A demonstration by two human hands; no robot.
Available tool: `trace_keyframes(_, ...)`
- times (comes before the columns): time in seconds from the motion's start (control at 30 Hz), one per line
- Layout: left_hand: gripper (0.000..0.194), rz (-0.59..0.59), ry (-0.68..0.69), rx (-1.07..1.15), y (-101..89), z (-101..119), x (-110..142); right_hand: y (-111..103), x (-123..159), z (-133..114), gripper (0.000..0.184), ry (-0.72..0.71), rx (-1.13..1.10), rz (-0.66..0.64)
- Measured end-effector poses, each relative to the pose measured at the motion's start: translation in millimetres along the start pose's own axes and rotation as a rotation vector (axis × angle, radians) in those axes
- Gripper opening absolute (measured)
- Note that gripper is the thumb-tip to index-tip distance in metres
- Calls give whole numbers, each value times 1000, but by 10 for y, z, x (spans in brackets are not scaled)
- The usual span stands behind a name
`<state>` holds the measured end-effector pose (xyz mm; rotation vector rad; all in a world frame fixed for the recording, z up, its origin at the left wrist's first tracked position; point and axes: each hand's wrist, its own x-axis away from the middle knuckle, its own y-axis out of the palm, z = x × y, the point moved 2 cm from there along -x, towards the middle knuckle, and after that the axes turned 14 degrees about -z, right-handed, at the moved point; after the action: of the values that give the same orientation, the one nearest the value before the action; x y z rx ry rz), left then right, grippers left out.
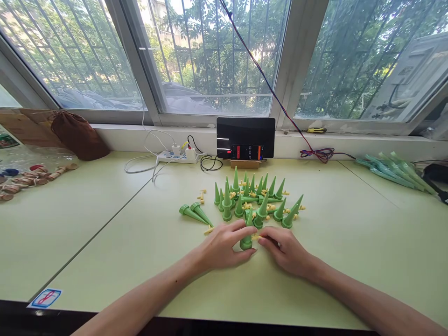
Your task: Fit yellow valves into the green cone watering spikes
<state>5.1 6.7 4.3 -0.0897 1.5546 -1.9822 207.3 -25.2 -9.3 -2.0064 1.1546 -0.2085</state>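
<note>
My left hand (229, 245) is curled round an upright green plastic watering spike (246, 242), thumb and fingers on either side of its wide ribbed base. Close against it on the right, my right hand (287, 249) pinches a small yellow plastic valve (256, 237) at the side of that spike. Fingers partly hide the valve, so I cannot tell whether it is seated. Just beyond both hands stands a cluster of several more green spikes (239, 206), with small yellow valves among them. Two green spikes (196, 214) lie on their sides to the left, near a loose yellow valve (209, 230).
At the back of the pale table (115, 242), a phone showing a timer (248, 152) leans on a black tablet (245, 130). A power strip (178, 157) with cables is left of them. Wooden pieces (31, 179) lie far left; translucent green pieces (395, 170) far right.
</note>
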Motion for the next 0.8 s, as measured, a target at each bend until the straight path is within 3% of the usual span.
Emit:
trace_keyframes(0.27,34,-6,0,-4,16,-8,5,19,-5,33,44,1,22,-22)
trace_keyframes(0.5,34,9,-30,-7,-16,8,-7,-3,17,6,16,51,-60,8)
trace_keyframes(0.8,42,-55,-72,18,-26,14,-11,-1,5,32,15,21,-37,35)
